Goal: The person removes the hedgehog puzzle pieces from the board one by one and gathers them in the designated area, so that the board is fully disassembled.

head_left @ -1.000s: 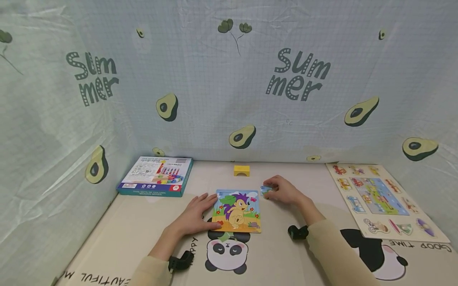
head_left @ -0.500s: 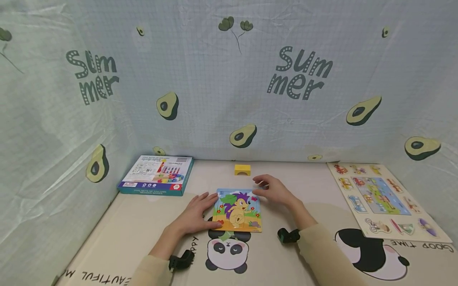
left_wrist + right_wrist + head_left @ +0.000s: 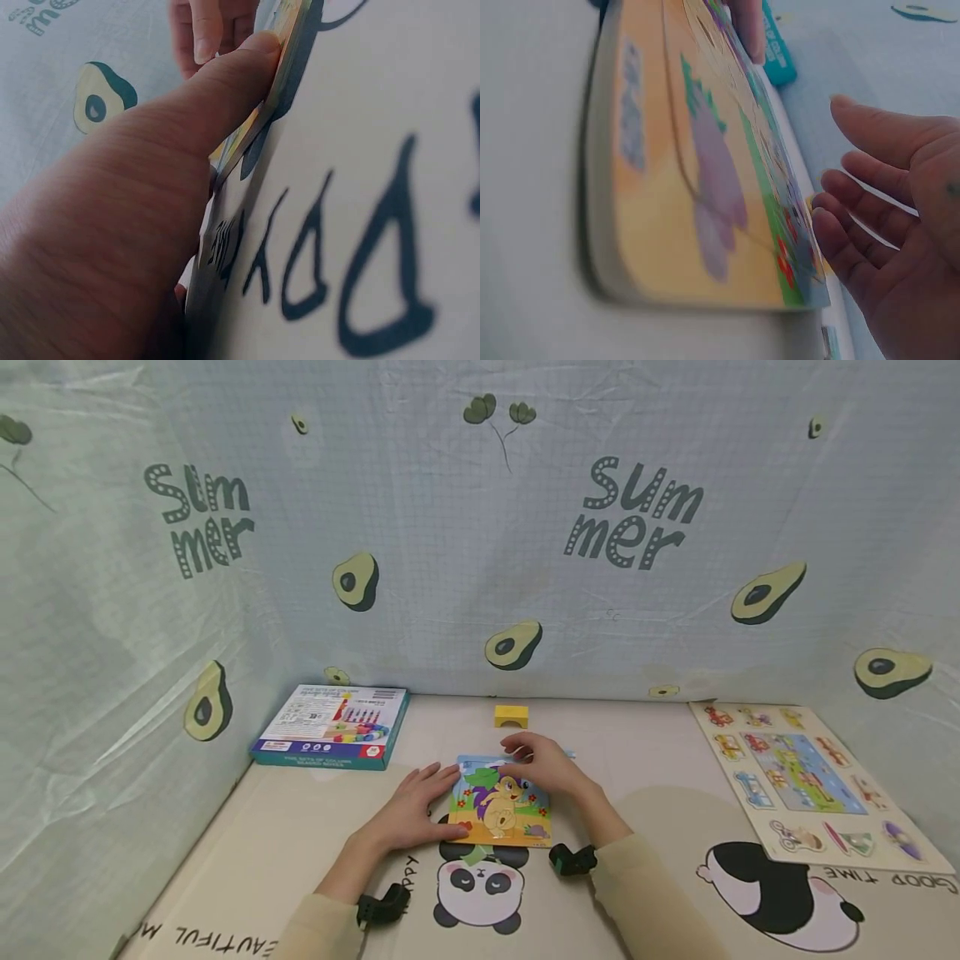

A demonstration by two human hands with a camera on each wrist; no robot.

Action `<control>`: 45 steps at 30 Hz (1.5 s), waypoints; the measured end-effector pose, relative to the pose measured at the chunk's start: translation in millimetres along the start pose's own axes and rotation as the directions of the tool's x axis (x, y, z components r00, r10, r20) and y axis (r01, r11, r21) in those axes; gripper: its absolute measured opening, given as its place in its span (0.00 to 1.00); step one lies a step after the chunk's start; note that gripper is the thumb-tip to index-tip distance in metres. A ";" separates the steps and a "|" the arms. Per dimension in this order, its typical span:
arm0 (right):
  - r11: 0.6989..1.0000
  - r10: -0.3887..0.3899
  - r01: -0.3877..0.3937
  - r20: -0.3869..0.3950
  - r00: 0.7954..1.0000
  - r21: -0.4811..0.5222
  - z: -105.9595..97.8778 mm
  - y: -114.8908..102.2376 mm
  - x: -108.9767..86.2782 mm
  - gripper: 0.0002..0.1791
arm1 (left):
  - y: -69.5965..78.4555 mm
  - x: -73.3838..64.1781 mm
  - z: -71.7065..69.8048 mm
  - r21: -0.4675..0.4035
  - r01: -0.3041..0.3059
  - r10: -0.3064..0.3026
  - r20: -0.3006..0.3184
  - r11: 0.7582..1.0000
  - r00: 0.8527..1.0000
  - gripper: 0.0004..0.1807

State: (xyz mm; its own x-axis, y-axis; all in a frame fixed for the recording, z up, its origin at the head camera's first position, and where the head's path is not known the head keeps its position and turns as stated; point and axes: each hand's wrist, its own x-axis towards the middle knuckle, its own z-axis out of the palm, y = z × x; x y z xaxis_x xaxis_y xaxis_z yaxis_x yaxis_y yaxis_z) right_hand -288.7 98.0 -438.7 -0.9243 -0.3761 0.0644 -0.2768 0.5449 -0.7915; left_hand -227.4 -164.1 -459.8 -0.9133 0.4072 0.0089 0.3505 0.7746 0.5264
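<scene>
A square jigsaw puzzle with a hedgehog picture lies flat before me in the head view. My left hand rests along its left side, fingers spread near the upper left corner. In the left wrist view the thumb of that hand presses on the puzzle's edge. Above the puzzle's upper right part is my right hand, and I see nothing held in it. The right wrist view shows its fingers loosely bent and apart from the puzzle. Past that hand a sliver of a blue puzzle piece shows, mostly hidden.
Behind the puzzle stands a yellow arch block. A boxed bead set lies at the back left, and a large wooden picture board at the right. A printed curtain closes off the back and sides.
My right hand has moved left from the blue puzzle piece, which it was touching at the puzzle's right, to over the puzzle's upper right part. My left hand has stayed in place.
</scene>
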 end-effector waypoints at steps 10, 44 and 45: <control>1.000 0.020 -0.021 -0.012 1.000 -0.012 12.3 -0.9 -0.9 0.21 | 1.3 -0.5 -0.9 0.004 0.001 -0.001 0.006 1.000 1.000 0.53; 0.976 0.085 -0.085 -0.011 0.996 -0.200 22.1 -8.6 -5.5 0.23 | 0.9 -1.2 -2.0 -0.003 -0.020 0.020 0.008 1.000 1.000 0.52; 0.977 0.086 -0.087 -0.011 0.996 -0.194 22.1 -8.4 -5.6 0.23 | 1.1 -1.2 -2.1 -0.005 -0.021 0.021 0.008 1.000 1.000 0.52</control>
State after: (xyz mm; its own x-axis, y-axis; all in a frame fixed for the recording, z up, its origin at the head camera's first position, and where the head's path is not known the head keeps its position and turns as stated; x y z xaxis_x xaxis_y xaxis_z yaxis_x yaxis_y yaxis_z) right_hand -275.4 79.0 -445.9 -0.9477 -0.3191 0.0026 -0.2410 0.7104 -0.6613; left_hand -226.4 -164.7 -457.5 -0.9041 0.4272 0.0127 0.3683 0.7637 0.5302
